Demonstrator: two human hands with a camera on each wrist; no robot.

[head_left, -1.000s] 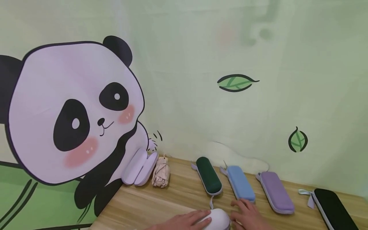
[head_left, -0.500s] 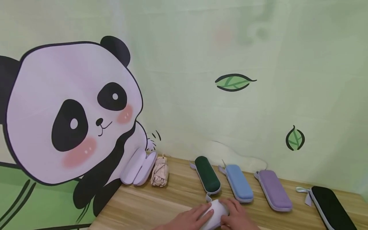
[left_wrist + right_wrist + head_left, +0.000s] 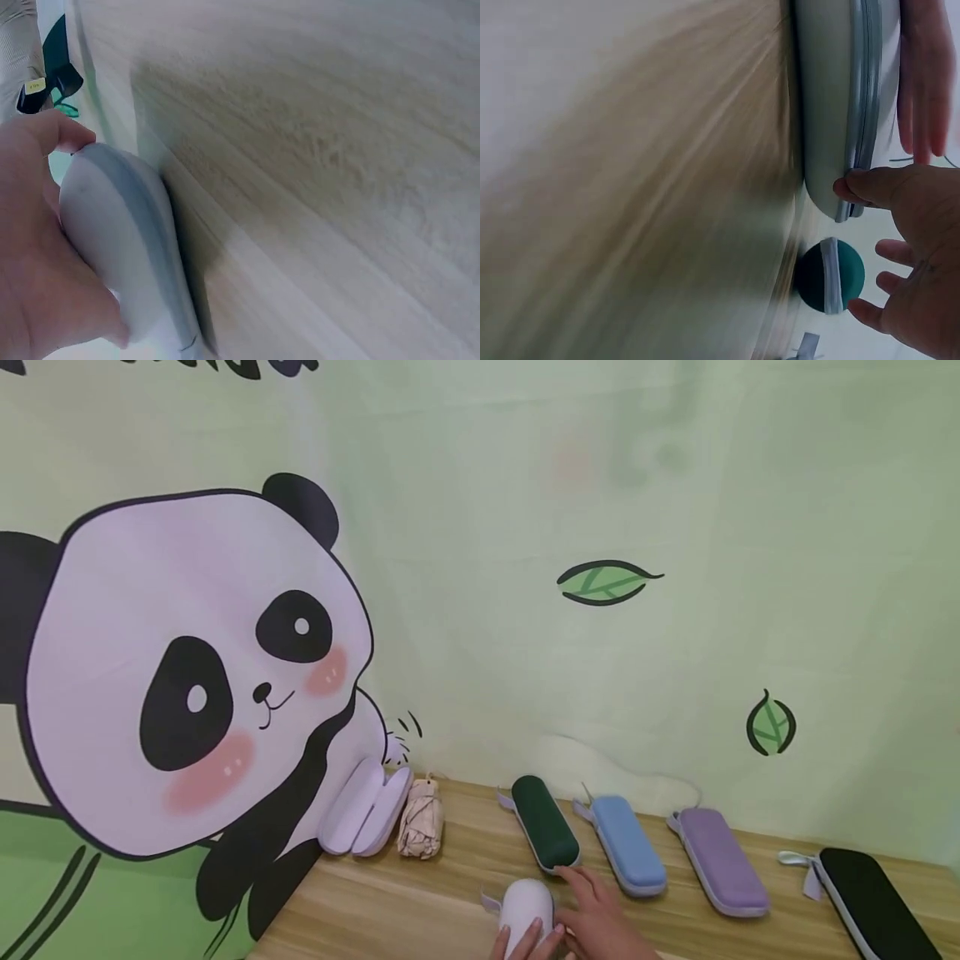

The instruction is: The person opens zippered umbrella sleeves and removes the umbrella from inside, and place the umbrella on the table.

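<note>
A white zippered glasses case (image 3: pixel 527 900) lies on the wooden table near the front, with a grey strap at its far left. My left hand (image 3: pixel 531 942) grips it; in the left wrist view, the thumb and fingers of the left hand (image 3: pixel 37 247) span the case (image 3: pixel 112 217). At its right side is my right hand (image 3: pixel 600 920). In the right wrist view, the thumb and forefinger of the right hand (image 3: pixel 930 240) pinch the zipper (image 3: pixel 864 90) near the case's end, while its other fingers are spread. The fingertips hide the zipper pull.
Behind stand a dark green case (image 3: pixel 546 822), a blue case (image 3: pixel 628 847), a purple case (image 3: pixel 722 864) and a black case (image 3: pixel 873 902). An opened lilac case (image 3: pixel 382 814) and a wrinkled beige bundle (image 3: pixel 422 822) lie at the left. A panda-printed cloth (image 3: pixel 465 610) hangs behind.
The white case has turned, so its strap now points to the far left. My right hand has moved from near the blue case to the white case's right side.
</note>
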